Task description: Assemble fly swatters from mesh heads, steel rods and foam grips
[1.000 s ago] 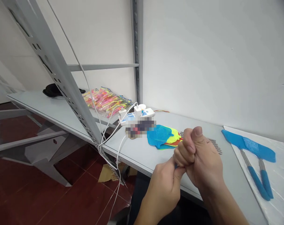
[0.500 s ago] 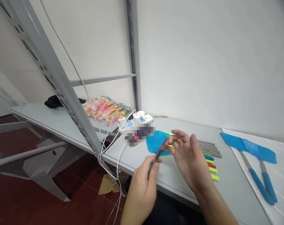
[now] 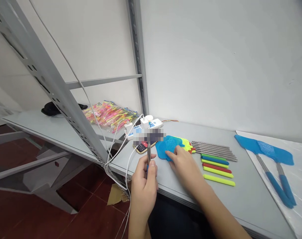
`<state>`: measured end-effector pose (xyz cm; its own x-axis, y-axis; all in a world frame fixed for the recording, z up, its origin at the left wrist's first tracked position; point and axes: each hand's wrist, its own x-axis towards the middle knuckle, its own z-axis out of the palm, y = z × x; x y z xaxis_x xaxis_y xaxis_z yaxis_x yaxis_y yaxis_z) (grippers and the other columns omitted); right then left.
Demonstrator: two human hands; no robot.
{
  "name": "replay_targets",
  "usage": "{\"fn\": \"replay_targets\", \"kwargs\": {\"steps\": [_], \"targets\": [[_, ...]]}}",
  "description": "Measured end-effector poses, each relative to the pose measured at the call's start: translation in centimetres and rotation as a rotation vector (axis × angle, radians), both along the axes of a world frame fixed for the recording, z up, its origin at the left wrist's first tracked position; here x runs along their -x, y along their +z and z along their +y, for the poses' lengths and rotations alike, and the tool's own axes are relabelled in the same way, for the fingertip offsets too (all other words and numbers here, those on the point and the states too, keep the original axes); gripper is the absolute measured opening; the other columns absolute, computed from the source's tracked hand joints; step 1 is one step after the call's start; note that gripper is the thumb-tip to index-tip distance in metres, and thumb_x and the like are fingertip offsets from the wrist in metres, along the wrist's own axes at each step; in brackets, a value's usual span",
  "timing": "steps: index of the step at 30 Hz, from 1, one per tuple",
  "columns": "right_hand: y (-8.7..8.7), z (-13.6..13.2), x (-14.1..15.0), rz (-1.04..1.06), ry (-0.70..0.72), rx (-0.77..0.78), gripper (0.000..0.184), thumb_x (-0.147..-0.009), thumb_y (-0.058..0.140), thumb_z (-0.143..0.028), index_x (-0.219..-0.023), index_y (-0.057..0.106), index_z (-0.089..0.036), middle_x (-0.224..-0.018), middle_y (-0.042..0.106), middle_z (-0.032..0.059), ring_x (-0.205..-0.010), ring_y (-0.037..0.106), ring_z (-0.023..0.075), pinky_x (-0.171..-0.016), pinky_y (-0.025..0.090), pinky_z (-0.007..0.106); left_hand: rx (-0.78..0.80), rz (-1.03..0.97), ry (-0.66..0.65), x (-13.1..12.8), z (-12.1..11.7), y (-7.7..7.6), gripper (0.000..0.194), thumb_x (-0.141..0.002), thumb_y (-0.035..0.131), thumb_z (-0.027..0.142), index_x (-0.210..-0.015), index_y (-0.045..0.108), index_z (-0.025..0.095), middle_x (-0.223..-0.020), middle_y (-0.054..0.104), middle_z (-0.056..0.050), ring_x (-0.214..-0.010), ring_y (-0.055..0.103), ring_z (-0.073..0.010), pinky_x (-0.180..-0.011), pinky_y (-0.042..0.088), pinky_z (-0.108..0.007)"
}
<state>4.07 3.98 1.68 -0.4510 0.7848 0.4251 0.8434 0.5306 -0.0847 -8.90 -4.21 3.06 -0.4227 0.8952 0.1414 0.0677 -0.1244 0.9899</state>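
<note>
My left hand (image 3: 144, 172) is closed round a thin metal rod (image 3: 149, 151) with a blue grip, holding it upright over the table's near edge. My right hand (image 3: 183, 158) lies on the table with fingers spread, its fingertips touching the blue mesh swatter head (image 3: 167, 146) on top of a small stack of coloured heads. Just right of that stack lie several steel rods (image 3: 214, 150) and several coloured handle sleeves (image 3: 217, 167) in green, blue, red and yellow.
Two assembled blue swatters (image 3: 267, 162) rest on a white sheet at the right. A power strip with chargers (image 3: 146, 124), a phone (image 3: 143, 147) and white cables (image 3: 116, 149) sit at the table's left end. A grey shelf frame (image 3: 53, 89) and a bag of coloured items (image 3: 108, 113) stand to the left.
The two hands have come apart. My left hand kept the rod and turned it upright; my right hand let go and dropped onto the blue swatter head.
</note>
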Motion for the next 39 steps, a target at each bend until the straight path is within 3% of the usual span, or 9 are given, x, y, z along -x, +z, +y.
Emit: {"fn": "replay_targets", "kwargs": {"steps": [2, 6, 11, 15, 17, 20, 24, 30, 39], "targets": [[-0.2, 0.2, 0.2, 0.019, 0.029, -0.032, 0.021, -0.088, 0.059, -0.015, -0.1, 0.072, -0.026, -0.083, 0.057, 0.0057, -0.076, 0.054, 0.021, -0.064, 0.035, 0.031, 0.015, -0.031, -0.045, 0.0, 0.2, 0.0, 0.037, -0.092, 0.051, 0.05, -0.116, 0.057, 0.023, -0.064, 0.043, 0.008, -0.04, 0.037, -0.0048, -0.039, 0.036, -0.016], [0.9, -0.1, -0.5, 0.179, 0.053, -0.129, 0.024, -0.095, 0.05, -0.019, -0.11, 0.068, -0.022, -0.082, 0.059, 0.0049, -0.075, 0.054, 0.0196, -0.068, 0.04, 0.033, 0.002, -0.096, -0.118, -0.4, 0.6, -0.1, 0.034, -0.093, 0.05, 0.049, -0.115, 0.055, 0.024, -0.069, 0.044, 0.008, -0.038, 0.038, -0.0029, -0.039, 0.039, -0.016], [4.4, -2.6, -3.0, 0.992, 0.012, -0.254, 0.013, -0.09, 0.06, -0.024, -0.103, 0.063, -0.022, -0.089, 0.067, 0.0037, -0.078, 0.063, 0.0174, -0.074, 0.049, 0.032, -0.062, -0.265, -0.193, -2.1, 0.8, -0.3, 0.033, -0.093, 0.051, 0.047, -0.116, 0.054, 0.023, -0.079, 0.048, 0.006, -0.038, 0.034, -0.0005, -0.036, 0.042, -0.016], [4.6, -5.5, -5.0, 1.562, -0.038, 0.054, 0.014, -0.089, 0.063, -0.03, -0.099, 0.057, -0.023, -0.079, 0.069, 0.0017, -0.075, 0.067, 0.0193, -0.073, 0.053, 0.036, -0.055, -0.277, -0.294, -4.3, 0.7, -0.3, 0.034, -0.096, 0.048, 0.045, -0.124, 0.049, 0.026, -0.111, 0.057, -0.003, -0.041, 0.036, 0.0016, -0.039, 0.044, -0.015], [3.7, -6.8, -5.8, 1.714, 0.023, 0.275, 0.014, -0.089, 0.062, -0.032, -0.099, 0.058, -0.022, -0.077, 0.069, 0.0026, -0.073, 0.066, 0.0194, -0.068, 0.053, 0.035, -0.037, -0.239, -0.352, -5.4, 0.6, -0.3, 0.036, -0.097, 0.048, 0.044, -0.127, 0.048, 0.026, -0.123, 0.056, -0.007, -0.044, 0.039, 0.0013, -0.04, 0.044, -0.015], [2.5, -7.9, -7.0, 1.889, 0.103, 0.564, 0.015, -0.089, 0.061, -0.033, -0.096, 0.062, -0.02, -0.085, 0.069, 0.0076, -0.076, 0.064, 0.0206, -0.06, 0.051, 0.032, -0.014, -0.184, -0.455, -6.9, 0.3, -0.3, 0.035, -0.098, 0.046, 0.045, -0.126, 0.052, 0.024, -0.121, 0.059, -0.008, -0.049, 0.044, -0.0023, -0.046, 0.047, -0.018], [2.7, -8.1, -8.8, 2.078, 0.132, 0.774, 0.015, -0.084, 0.063, -0.032, -0.09, 0.067, -0.019, -0.095, 0.066, 0.0103, -0.086, 0.062, 0.0242, -0.055, 0.049, 0.031, 0.058, -0.009, -0.62, -7.9, -0.3, 0.1, 0.035, -0.098, 0.044, 0.044, -0.121, 0.058, 0.021, -0.097, 0.066, -0.004, -0.056, 0.049, -0.0074, -0.052, 0.045, -0.02], [3.0, -7.6, -11.3, 2.113, 0.046, 0.372, 0.007, -0.08, 0.072, -0.022, -0.081, 0.065, -0.023, -0.077, 0.057, -0.0018, -0.066, 0.048, 0.0103, -0.06, 0.044, 0.023, 0.14, 0.268, -0.744, -8.0, -0.8, 0.9, 0.032, -0.099, 0.044, 0.042, -0.12, 0.061, 0.023, -0.071, 0.062, 0.003, -0.064, 0.054, -0.0117, -0.065, 0.044, -0.022], [0.9, -7.9, -12.1, 1.979, -0.031, 0.262, 0.018, -0.084, 0.07, -0.03, -0.073, 0.059, -0.021, -0.063, 0.042, -0.0046, -0.057, 0.038, 0.0094, -0.054, 0.034, 0.024, 0.165, 0.428, -0.871, -9.8, -1.1, 1.1, 0.029, -0.099, 0.042, 0.043, -0.096, 0.064, 0.024, -0.066, 0.06, 0.003, -0.07, 0.057, -0.015, -0.076, 0.041, -0.025]]}}
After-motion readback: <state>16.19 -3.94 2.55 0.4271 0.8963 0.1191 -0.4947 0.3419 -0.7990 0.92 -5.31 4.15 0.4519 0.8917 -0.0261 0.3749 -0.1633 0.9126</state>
